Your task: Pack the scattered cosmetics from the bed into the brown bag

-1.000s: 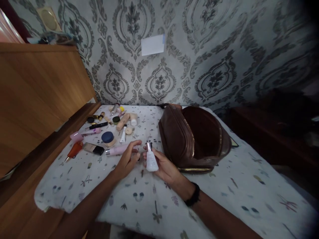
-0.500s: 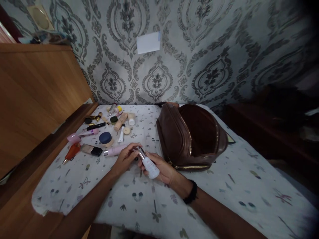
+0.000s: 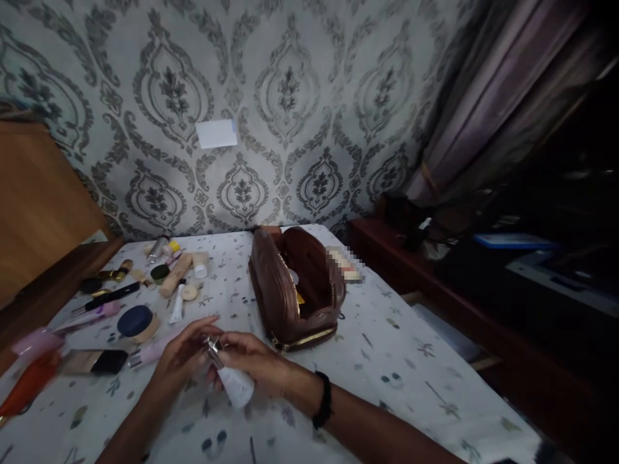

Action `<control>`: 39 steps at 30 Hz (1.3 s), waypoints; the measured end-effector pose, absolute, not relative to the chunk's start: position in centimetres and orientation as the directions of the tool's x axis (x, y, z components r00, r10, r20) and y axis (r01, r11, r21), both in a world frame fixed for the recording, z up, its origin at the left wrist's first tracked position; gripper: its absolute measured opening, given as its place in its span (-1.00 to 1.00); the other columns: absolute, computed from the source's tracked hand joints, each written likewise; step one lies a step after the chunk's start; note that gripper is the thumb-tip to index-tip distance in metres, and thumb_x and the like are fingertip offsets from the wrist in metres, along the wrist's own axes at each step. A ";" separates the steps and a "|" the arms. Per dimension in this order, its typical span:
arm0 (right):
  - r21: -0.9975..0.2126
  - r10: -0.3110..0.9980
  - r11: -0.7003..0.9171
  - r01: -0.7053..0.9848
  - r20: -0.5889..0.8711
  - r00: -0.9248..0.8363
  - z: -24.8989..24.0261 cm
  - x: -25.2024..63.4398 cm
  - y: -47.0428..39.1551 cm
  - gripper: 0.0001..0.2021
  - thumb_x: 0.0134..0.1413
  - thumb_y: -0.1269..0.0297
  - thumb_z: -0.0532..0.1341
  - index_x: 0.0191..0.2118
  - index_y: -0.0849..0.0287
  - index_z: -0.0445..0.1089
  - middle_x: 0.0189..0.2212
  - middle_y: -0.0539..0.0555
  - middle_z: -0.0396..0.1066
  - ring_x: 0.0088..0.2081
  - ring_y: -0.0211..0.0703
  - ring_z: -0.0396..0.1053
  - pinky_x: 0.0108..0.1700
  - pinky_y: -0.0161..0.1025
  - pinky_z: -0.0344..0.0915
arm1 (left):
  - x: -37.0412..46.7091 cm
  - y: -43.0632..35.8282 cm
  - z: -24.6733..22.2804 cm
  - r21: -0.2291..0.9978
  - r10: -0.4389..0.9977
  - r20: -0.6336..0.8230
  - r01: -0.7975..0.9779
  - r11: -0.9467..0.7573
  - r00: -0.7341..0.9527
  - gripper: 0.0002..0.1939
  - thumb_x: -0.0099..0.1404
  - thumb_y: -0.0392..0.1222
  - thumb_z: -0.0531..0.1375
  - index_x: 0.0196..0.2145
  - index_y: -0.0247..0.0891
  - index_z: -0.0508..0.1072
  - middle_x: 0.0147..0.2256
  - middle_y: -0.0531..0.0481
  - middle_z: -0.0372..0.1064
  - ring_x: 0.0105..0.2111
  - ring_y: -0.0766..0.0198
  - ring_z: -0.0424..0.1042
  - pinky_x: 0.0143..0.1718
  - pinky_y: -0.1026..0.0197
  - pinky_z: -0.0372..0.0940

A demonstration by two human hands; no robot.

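Observation:
My right hand (image 3: 258, 362) is wrapped round a white cosmetic bottle (image 3: 236, 386) with a silver pump top (image 3: 213, 348), which tilts up and to the left. Close beside that top is my left hand (image 3: 181, 354), its fingers stretched out and apart; whether a fingertip touches the silver part is hard to see. Under and behind the left hand lies a pale pink tube (image 3: 152, 351). Beyond my right hand stands a brown cosmetic bag (image 3: 271, 290), unzipped, with a few small items partly visible inside.
Makeup is spread over the left of the patterned cloth (image 3: 377, 412): a blue-lidded jar (image 3: 135, 322), a foundation bottle with black cap (image 3: 109, 362), a small white tube (image 3: 178, 304), brushes and several more. A wooden cabinet (image 3: 39, 206) borders the left; a patterned wall stands behind.
My view has swung to the right, so the bag and makeup appear further left. The left fingers have spread out from the pump top. The bottle stays in my right hand.

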State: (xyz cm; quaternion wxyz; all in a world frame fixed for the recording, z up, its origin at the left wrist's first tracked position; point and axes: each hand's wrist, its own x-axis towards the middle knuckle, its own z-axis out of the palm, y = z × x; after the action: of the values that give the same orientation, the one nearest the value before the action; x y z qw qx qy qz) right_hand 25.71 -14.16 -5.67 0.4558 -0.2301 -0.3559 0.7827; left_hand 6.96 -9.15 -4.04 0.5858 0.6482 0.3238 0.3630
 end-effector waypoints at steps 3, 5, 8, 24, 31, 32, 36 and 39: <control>-0.815 0.869 -0.263 -0.516 0.033 -0.494 -3.3 26.8 -15.4 -0.47 -0.19 -0.02 0.50 -0.21 0.21 0.35 -0.39 0.01 0.50 -0.37 -0.24 0.48 -0.22 -0.24 0.36 | 7.1 -9.1 -4.5 0.995 0.818 0.090 -0.011 -0.102 0.568 -0.28 0.04 0.24 0.37 0.09 -0.18 0.48 -0.12 -0.16 0.52 -0.18 -0.01 0.52 -0.17 0.12 0.42; -0.850 0.884 -0.202 -0.487 0.056 -0.464 -1.5 27.9 -16.2 -0.49 -0.21 0.00 0.51 -0.25 0.20 0.35 -0.37 0.00 0.47 -0.31 -0.25 0.45 -0.17 -0.25 0.32 | 7.6 -9.3 -4.7 0.992 0.806 0.053 0.059 -0.108 0.590 -0.32 0.07 0.25 0.35 0.04 -0.22 0.50 -0.15 -0.16 0.54 -0.20 0.00 0.52 -0.18 0.11 0.43; -0.897 0.930 -0.092 -0.432 0.078 -0.360 0.8 29.7 -17.2 -0.54 -0.23 0.08 0.53 -0.30 0.20 0.36 -0.35 -0.04 0.41 -0.27 -0.32 0.37 -0.15 -0.31 0.26 | 8.9 -9.9 -4.8 0.968 0.804 0.047 0.173 -0.184 0.593 -0.48 0.21 0.19 0.26 -0.05 -0.26 0.53 -0.16 -0.15 0.55 -0.19 0.04 0.53 -0.13 0.11 0.43; -0.916 0.906 0.400 0.012 0.398 0.145 9.1 38.3 -20.7 -0.79 0.01 0.21 0.42 -0.24 0.12 0.46 -0.33 -0.01 0.43 -0.32 -0.26 0.38 -0.25 -0.31 0.36 | 19.0 -14.4 0.1 -0.198 0.060 0.717 0.285 -0.938 0.694 -0.66 0.38 -0.40 0.12 0.09 -0.41 0.43 0.05 -0.21 0.47 0.21 0.01 0.25 0.27 -0.11 0.09; -0.765 0.762 0.531 0.364 0.619 0.191 10.1 40.7 -18.3 -0.46 0.14 0.24 0.33 0.21 0.07 0.24 -0.22 0.04 0.44 -0.21 -0.19 0.42 -0.19 -0.24 0.39 | 20.9 -13.9 -1.1 -0.246 0.121 0.676 0.377 -0.893 0.727 -0.61 0.40 -0.37 0.08 0.15 -0.46 0.39 0.15 -0.25 0.39 0.26 -0.02 0.19 0.33 -0.19 -0.11; -0.730 0.749 0.531 0.430 0.642 0.164 10.0 40.9 -18.0 -0.50 0.16 0.23 0.31 0.21 0.07 0.26 -0.17 0.06 0.45 -0.21 -0.18 0.42 -0.19 -0.24 0.38 | 20.9 -13.9 -1.1 -0.233 0.128 0.681 0.379 -0.896 0.721 -0.60 0.40 -0.38 0.07 0.16 -0.46 0.38 0.13 -0.24 0.41 0.25 -0.02 0.21 0.33 -0.20 -0.11; -0.624 0.770 0.470 0.624 0.635 0.056 9.9 41.3 -16.5 -0.66 0.23 0.23 0.24 0.10 0.14 0.39 -0.11 0.10 0.48 -0.27 -0.19 0.43 -0.25 -0.27 0.35 | 21.2 -14.1 -1.2 -0.189 0.151 0.695 0.381 -0.905 0.703 -0.55 0.39 -0.40 0.04 0.21 -0.46 0.33 0.05 -0.21 0.47 0.18 0.04 0.28 0.35 -0.16 -0.13; -0.581 0.808 0.419 0.697 0.589 0.006 9.9 41.7 -15.7 -0.68 0.21 0.24 0.24 0.05 0.16 0.40 -0.18 0.07 0.51 -0.27 -0.16 0.44 -0.27 -0.27 0.33 | 21.7 -14.2 -1.0 -0.155 0.177 0.711 0.398 -0.904 0.680 -0.55 0.37 -0.41 0.01 0.19 -0.44 0.36 -0.03 -0.21 0.50 0.10 0.08 0.34 0.34 -0.13 -0.09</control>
State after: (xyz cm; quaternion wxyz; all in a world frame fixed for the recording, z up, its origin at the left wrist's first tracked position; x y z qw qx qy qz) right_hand 41.66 -15.71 9.89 0.4647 -0.5357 -0.7025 0.0595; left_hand 21.66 -14.20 -1.01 -0.1500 0.9042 0.1590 0.3670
